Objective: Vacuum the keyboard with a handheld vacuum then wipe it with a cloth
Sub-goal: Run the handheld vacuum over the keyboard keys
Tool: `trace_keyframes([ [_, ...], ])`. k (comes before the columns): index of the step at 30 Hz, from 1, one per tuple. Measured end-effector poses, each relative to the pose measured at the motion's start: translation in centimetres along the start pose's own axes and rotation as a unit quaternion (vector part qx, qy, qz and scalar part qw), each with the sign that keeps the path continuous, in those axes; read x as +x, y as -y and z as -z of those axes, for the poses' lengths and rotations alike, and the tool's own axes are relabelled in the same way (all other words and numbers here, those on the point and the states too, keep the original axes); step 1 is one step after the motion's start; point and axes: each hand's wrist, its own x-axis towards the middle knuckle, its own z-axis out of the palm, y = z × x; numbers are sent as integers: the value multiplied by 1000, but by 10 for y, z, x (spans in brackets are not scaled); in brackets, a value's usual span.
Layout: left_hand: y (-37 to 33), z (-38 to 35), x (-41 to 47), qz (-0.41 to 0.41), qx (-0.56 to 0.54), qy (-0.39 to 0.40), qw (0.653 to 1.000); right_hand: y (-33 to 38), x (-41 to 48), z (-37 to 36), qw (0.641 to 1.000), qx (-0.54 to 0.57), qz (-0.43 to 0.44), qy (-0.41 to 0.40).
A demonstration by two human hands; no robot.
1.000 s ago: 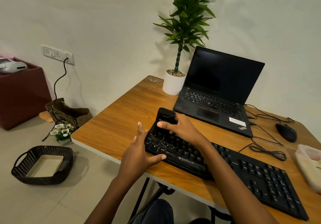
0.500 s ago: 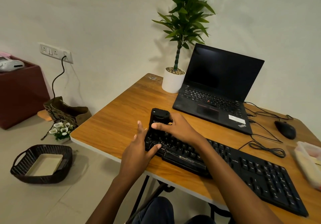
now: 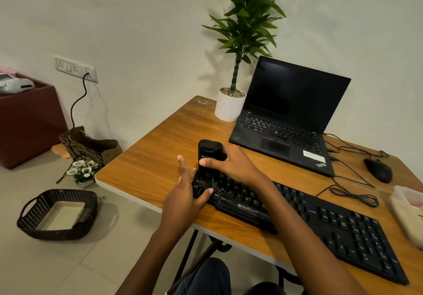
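While on keyboard (image 3: 343,233), vacuum (image 3: 209,151) in grip of right hand (image 3: 233,166)

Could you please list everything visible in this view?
handheld vacuum: one, black, on keyboard's left end
keyboard: one, black, table's near edge
laptop: one, black, behind keyboard
potted plant: one, green, white pot, left of laptop
mouse: one, black, right of laptop
container: one, translucent, table's right edge
table: one, wooden brown, centre
basket: one, dark, floor left
flowers: one bunch, white, floor beside table
right hand: one, gripping handheld vacuum
left hand: one, fingers straight, at keyboard's left end
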Motion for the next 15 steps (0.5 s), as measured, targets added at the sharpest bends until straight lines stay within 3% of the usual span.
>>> trace_keyframes([
  [10, 1, 0, -1, -41, -19, -15, 999, -9, -19, 25, 999, 19, -48, 10],
  [15, 0, 0, -1, -31, -13, -19, 999, -11, -13, 2, 999, 4, -14, -35],
])
